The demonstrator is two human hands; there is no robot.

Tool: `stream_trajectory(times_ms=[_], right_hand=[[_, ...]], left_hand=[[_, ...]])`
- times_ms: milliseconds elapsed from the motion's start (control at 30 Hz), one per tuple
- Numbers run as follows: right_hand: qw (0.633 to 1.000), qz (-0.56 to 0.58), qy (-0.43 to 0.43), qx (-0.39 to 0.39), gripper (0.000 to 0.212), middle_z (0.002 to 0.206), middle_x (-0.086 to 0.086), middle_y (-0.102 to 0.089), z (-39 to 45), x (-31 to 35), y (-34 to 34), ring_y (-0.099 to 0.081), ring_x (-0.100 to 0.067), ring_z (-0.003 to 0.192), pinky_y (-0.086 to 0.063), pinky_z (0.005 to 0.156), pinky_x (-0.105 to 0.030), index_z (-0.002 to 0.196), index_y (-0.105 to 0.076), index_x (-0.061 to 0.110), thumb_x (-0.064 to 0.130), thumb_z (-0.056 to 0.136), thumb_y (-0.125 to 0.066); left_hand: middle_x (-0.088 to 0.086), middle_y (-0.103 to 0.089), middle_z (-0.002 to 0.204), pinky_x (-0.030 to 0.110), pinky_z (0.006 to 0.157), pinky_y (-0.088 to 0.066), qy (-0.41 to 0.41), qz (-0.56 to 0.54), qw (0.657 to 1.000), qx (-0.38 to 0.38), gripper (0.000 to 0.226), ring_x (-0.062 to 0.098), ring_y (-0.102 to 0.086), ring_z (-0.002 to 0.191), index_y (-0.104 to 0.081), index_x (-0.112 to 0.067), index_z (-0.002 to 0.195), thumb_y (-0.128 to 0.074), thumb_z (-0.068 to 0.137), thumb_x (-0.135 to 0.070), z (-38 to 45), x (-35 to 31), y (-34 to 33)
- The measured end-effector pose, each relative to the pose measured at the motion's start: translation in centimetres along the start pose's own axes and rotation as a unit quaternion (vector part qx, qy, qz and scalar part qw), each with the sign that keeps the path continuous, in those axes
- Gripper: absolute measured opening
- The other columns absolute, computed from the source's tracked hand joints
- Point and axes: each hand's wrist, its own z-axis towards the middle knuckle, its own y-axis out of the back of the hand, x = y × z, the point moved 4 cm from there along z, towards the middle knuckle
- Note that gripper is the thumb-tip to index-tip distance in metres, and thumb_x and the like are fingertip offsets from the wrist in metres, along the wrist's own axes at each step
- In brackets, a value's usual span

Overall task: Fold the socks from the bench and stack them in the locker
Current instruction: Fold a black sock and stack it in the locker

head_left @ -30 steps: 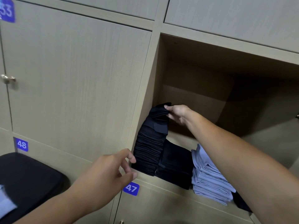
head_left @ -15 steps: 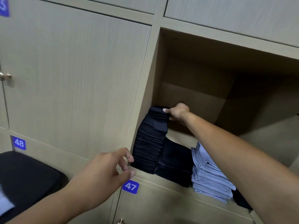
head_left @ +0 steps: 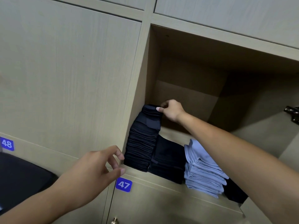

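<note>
The right hand [head_left: 171,110] is reaching into the open locker [head_left: 186,75], thumb and curled fingers pinching the edge of the top black sock [head_left: 151,109] on the tall black stack [head_left: 142,139] that stands hard against the locker's left wall. The left hand [head_left: 97,165] hovers just outside the opening near the foot of that stack, fingers loosely spread and holding nothing.

Beside the tall stack sits a lower pile of black socks [head_left: 168,160], then a pale blue pile [head_left: 202,168], with something dark behind it at the right that I can't make out. All of it rests on the locker's floor, above the door marked 47 [head_left: 123,185]. A black surface at the lower left [head_left: 19,175] may be the table the socks come from — too little shows to be sure.

These socks look light, soft and limp; a folded one will likely sag or spring open if lifted by one corner. I'd take it across the fold, thumb on top and fingers beneath, and press it flat once down. The tall stack is the worry — narrow, leaning slightly on the wall, and easily nudged over, so the free hand could steady its front face.
</note>
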Motion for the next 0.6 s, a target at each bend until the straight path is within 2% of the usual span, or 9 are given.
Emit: stream_trajectory(times_ms=[100,267,467,533,600], right_hand=[[0.999,-0.001,0.032,-0.007,0.036,0.13,-0.01,-0.066,-0.6,0.1,0.5,-0.058,-0.025,0.125,-0.038,0.093,-0.023,0.122,-0.069,0.01,0.033,0.095,-0.071],[0.998,-0.018,0.067,0.005,0.024,0.124,-0.006,-0.07,-0.9,0.2,0.4,-0.06,-0.022,0.123,-0.041,0.099,-0.023,0.116,-0.073,0.015,0.027,0.095,-0.071],[0.996,-0.014,0.088,-0.002,0.024,0.123,-0.003,-0.071,-1.5,0.8,1.0,-0.059,-0.018,0.121,-0.035,0.09,-0.017,0.118,-0.073,0.013,0.024,0.097,-0.069],[0.995,0.0,0.101,-0.021,0.022,0.116,0.0,-0.071,-2.1,1.4,1.4,-0.06,-0.018,0.118,-0.037,0.09,-0.019,0.116,-0.074,0.014,0.025,0.097,-0.069],[0.991,0.017,0.124,-0.047,0.018,0.102,0.005,-0.069,-3.6,2.6,1.8,-0.063,-0.016,0.106,-0.041,0.086,-0.021,0.111,-0.074,0.016,0.024,0.096,-0.069]], left_hand=[[-0.035,-0.062,0.099,0.018,0.068,-0.052,-0.001,0.002,1.0,-0.003,0.015,0.002,-0.068,0.074,-0.056,-0.043,0.102,-0.068,0.093,-0.043,0.0,0.0,0.1],[-0.034,-0.063,0.098,0.02,0.069,-0.054,-0.003,0.004,1.0,-0.001,0.014,0.003,-0.068,0.074,-0.057,-0.042,0.102,-0.067,0.093,-0.044,0.0,-0.1,0.2],[-0.029,-0.066,0.095,0.02,0.068,-0.053,0.0,0.007,1.0,-0.007,0.014,0.003,-0.067,0.074,-0.058,-0.04,0.101,-0.068,0.092,-0.044,-0.1,-0.1,0.4],[-0.027,-0.067,0.095,0.021,0.069,-0.053,0.003,0.006,1.0,-0.008,0.015,0.003,-0.067,0.073,-0.058,-0.04,0.101,-0.069,0.091,-0.044,-0.2,0.1,0.6],[-0.028,-0.066,0.094,0.021,0.068,-0.053,0.008,0.003,1.0,-0.014,0.015,0.003,-0.068,0.073,-0.059,-0.04,0.101,-0.07,0.091,-0.043,-0.4,0.4,1.1]])
